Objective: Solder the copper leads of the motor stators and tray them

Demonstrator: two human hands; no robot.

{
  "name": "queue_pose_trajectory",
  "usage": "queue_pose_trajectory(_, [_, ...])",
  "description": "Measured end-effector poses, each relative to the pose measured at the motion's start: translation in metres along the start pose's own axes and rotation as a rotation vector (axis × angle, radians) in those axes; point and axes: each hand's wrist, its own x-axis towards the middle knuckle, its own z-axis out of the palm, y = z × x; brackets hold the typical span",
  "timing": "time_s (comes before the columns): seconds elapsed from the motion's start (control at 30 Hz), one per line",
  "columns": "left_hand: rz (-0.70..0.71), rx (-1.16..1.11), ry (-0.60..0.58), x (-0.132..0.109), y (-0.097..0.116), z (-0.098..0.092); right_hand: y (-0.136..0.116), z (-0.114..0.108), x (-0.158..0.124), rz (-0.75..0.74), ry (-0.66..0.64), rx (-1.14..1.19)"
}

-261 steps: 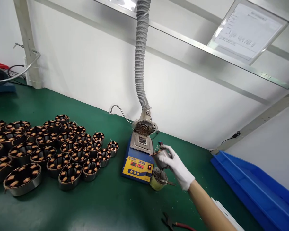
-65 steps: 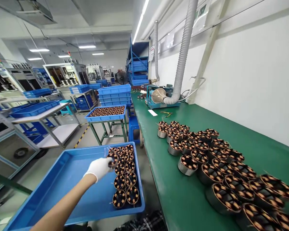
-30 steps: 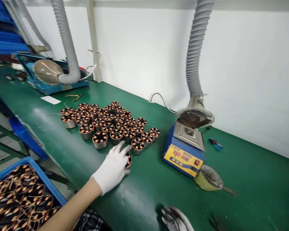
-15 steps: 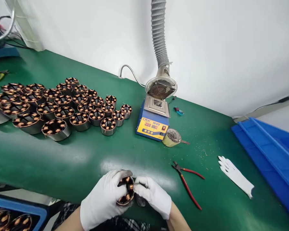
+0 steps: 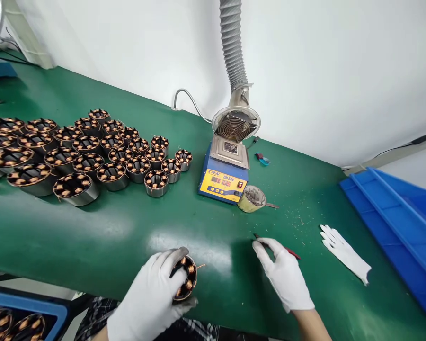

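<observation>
Left hand (image 5: 151,290): clamped on ring (image 5: 189,284) by near bench (image 5: 102,255) edge, likely leaving wire (image 5: 201,266) free
Right hand (image 5: 284,274): over pliers (image 5: 293,254), grip unclear

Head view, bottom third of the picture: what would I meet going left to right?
Blue-rimmed tray, left hand in a white glove holding a copper-wound ring, right hand in a white glove over red-handled pliers, loose white glove, blue bins at the right edge.

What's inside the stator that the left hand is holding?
Inside the stator: copper coils, black lining and one of the left hand's gloved fingers. The glove covers the side nearest the palm, so whatever lies there cannot be seen.
</observation>
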Motion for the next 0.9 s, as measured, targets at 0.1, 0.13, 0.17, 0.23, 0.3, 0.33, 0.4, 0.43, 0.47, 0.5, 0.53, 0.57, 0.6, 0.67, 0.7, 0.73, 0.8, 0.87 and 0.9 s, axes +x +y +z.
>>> queue_pose_trajectory(0.1, [0.13, -0.021, -0.069, 0.003, -0.009, -0.004, 0.04, 0.013, -0.001, -0.026, 0.237, -0.426])
queue_pose_trajectory(0.13, [0.176, -0.041, -0.068, 0.004, -0.011, -0.005, 0.051, 0.015, -0.002, -0.008, 0.257, -0.524])
queue_pose_trajectory(0.17, [0.204, -0.076, -0.064, 0.005, -0.012, -0.004, 0.059, 0.016, -0.004, 0.017, 0.255, -0.603])
queue_pose_trajectory(0.23, [0.141, -0.232, -0.078, 0.006, -0.011, -0.003, 0.07, 0.019, -0.01, 0.039, 0.21, -0.675])
queue_pose_trajectory(0.3, [-0.102, -0.573, -0.171, 0.008, -0.006, -0.002, 0.071, 0.024, -0.019, 0.033, 0.198, -0.642])
queue_pose_trajectory(0.33, [-0.253, -0.77, -0.221, 0.008, -0.002, -0.002, 0.068, 0.027, -0.024, 0.025, 0.216, -0.585])
queue_pose_trajectory(0.4, [-0.469, -1.071, -0.298, 0.009, 0.006, -0.005, 0.054, 0.034, -0.034, -0.015, 0.273, -0.406])
queue_pose_trajectory(0.43, [-0.523, -1.16, -0.324, 0.009, 0.009, -0.008, 0.044, 0.036, -0.038, -0.047, 0.273, -0.299])
queue_pose_trajectory(0.47, [-0.571, -1.237, -0.343, 0.007, 0.012, -0.011, 0.031, 0.038, -0.042, -0.097, 0.235, -0.188])
queue_pose_trajectory(0.5, [-0.635, -1.326, -0.358, 0.005, 0.015, -0.014, 0.018, 0.038, -0.045, -0.158, 0.138, -0.076])
queue_pose_trajectory(0.53, [-0.725, -1.455, -0.373, 0.002, 0.017, -0.017, 0.004, 0.037, -0.049, -0.231, 0.024, 0.008])
queue_pose_trajectory(0.57, [-0.829, -1.598, -0.381, -0.001, 0.018, -0.02, -0.01, 0.034, -0.051, -0.328, -0.092, 0.054])
queue_pose_trajectory(0.6, [-0.932, -1.729, -0.377, -0.005, 0.019, -0.022, -0.023, 0.03, -0.053, -0.406, -0.195, 0.075])
queue_pose_trajectory(0.67, [-1.049, -1.878, -0.378, -0.011, 0.02, -0.025, -0.041, 0.022, -0.055, -0.521, -0.329, 0.067])
queue_pose_trajectory(0.7, [-1.059, -1.906, -0.393, -0.013, 0.02, -0.026, -0.047, 0.018, -0.055, -0.559, -0.352, 0.049])
queue_pose_trajectory(0.73, [-1.061, -1.919, -0.408, -0.014, 0.02, -0.026, -0.05, 0.014, -0.055, -0.592, -0.354, 0.025])
queue_pose_trajectory(0.8, [-1.066, -1.925, -0.409, -0.014, 0.02, -0.028, -0.053, 0.009, -0.054, -0.658, -0.326, -0.026])
queue_pose_trajectory(0.87, [-1.085, -1.929, -0.367, -0.012, 0.02, -0.03, -0.052, 0.006, -0.052, -0.699, -0.324, -0.069])
queue_pose_trajectory(0.9, [-1.091, -1.927, -0.351, -0.012, 0.02, -0.032, -0.052, 0.005, -0.052, -0.708, -0.335, -0.081])
